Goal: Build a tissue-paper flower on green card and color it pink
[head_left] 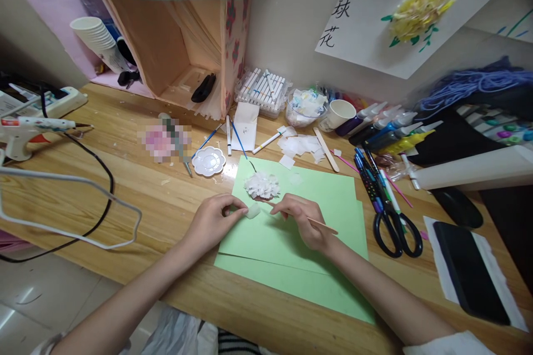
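Between the fingertips of my left hand (219, 216) is a small pale piece of paper (253, 211), held over the left part of the green sheets (291, 249). My right hand (303, 219) grips a thin wooden stick (323, 226), its tip pointing left, close to the white paper flower. That flower (262, 185), a cluster of many small white petals, lies on the green paper just beyond both hands. A thin dark stem line shows at its upper left.
Small white paper squares (302, 145) and a flat wooden stick (326, 150) lie behind the sheets. Scissors (397, 233) and a phone (470, 272) are on the right. A white palette (209, 161) and glue gun (29, 130) are to the left.
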A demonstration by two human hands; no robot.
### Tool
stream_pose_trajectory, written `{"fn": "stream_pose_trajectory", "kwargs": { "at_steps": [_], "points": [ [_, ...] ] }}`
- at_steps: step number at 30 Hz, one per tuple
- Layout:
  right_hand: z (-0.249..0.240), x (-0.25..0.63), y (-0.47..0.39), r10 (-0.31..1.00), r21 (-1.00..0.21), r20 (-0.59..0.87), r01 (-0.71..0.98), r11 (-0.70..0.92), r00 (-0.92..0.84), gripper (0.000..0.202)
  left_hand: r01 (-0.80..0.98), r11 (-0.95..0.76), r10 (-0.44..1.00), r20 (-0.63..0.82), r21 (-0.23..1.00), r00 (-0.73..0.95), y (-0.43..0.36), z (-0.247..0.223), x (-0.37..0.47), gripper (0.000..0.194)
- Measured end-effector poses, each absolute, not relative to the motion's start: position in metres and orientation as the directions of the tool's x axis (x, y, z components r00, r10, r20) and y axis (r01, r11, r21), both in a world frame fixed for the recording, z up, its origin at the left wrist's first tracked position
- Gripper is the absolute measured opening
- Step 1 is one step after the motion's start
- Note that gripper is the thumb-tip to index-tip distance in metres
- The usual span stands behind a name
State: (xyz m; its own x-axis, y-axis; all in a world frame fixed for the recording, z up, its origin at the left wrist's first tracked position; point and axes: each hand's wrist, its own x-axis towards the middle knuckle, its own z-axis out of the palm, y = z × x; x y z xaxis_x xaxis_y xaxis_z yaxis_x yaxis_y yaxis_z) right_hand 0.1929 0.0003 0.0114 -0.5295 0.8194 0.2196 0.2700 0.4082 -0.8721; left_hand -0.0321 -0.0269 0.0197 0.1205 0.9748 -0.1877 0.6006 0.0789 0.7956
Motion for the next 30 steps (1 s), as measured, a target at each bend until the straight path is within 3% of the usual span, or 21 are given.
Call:
{"fn": "stream_pose_trajectory", "kwargs": {
  "at_steps": [8,16,23,30],
  "points": [
    [0.002,0.183,0.006,0.805,-0.869,0.196,0.281,0.407,-0.56,0.039,0.621,0.035,0.963,-0.192,0.783,0.188,-0.02,0.02,-0.033,0.014],
    [0.0,0.173,0.011,0.876,-0.921,0.112,0.283,0.269,-0.469,0.035,0.656,0.01,0.969,-0.169,0.754,0.18,-0.014,0.02,-0.028,0.011],
    [0.0,0.172,0.013,0.899,-0.959,0.038,0.236,0.155,-0.437,0.032,0.711,-0.088,0.982,-0.058,0.698,0.179,-0.007,0.018,-0.024,0.011],
    [-0.001,0.174,0.011,0.889,-0.946,0.083,0.244,0.213,-0.451,0.029,0.756,-0.121,0.989,0.011,0.643,0.149,-0.006,0.017,-0.022,0.01]
  ]
}}
